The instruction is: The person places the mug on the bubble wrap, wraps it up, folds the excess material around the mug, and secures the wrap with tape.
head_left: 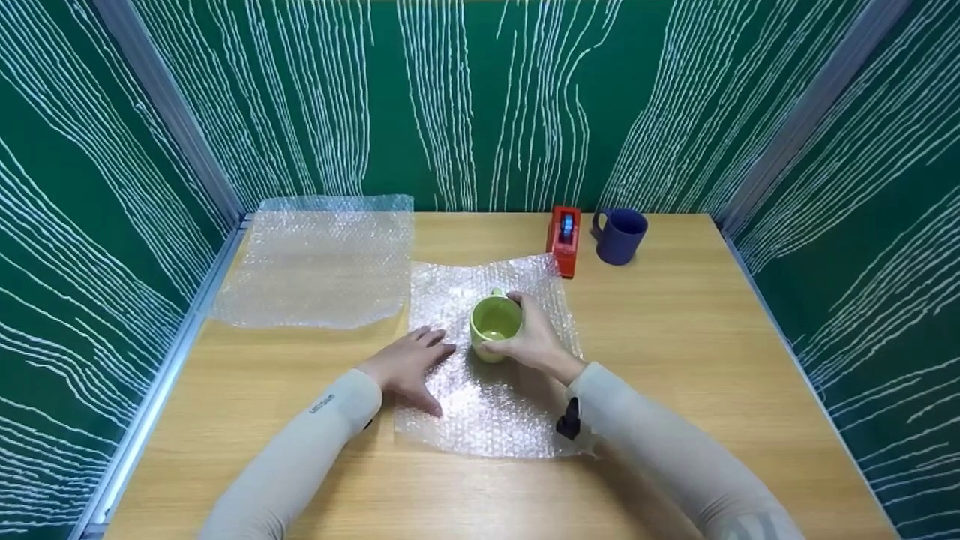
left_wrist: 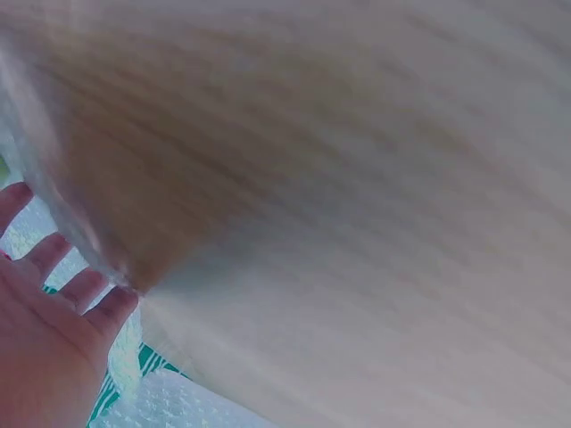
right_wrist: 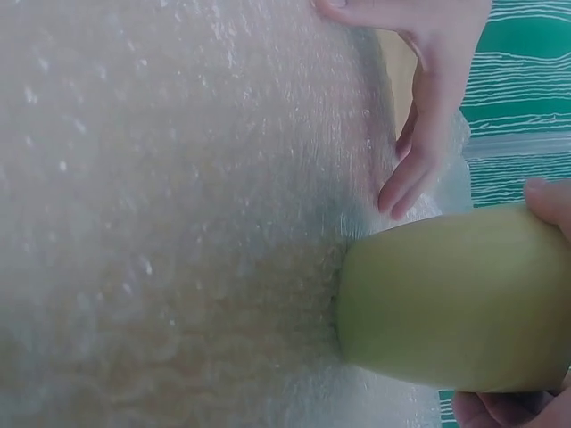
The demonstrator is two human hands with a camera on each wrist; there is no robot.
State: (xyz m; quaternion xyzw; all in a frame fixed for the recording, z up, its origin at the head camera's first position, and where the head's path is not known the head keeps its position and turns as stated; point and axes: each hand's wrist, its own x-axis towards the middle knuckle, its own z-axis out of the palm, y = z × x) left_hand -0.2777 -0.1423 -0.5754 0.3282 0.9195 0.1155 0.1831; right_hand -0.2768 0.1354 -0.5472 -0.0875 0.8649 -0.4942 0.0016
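A light green mug (head_left: 495, 322) stands upright on a sheet of bubble wrap (head_left: 465, 420) in the middle of the table. My right hand (head_left: 534, 337) grips the mug near its rim, thumb on the near side and fingers on the far side. In the right wrist view the mug (right_wrist: 455, 303) has its base down on the bubbles. My left hand (head_left: 411, 366) lies with fingers spread over the left edge of the same sheet, a short way from the mug. The left wrist view shows the left fingers (left_wrist: 85, 285) extended at the sheet's edge.
A second bubble wrap sheet (head_left: 322, 262) lies flat at the back left of the wooden table (head_left: 720, 360). A red tape dispenser (head_left: 564, 244) touches the far right corner of the middle sheet, and a dark blue mug (head_left: 621, 236) stands to its right. Green walls (head_left: 525, 97) enclose the back and sides.
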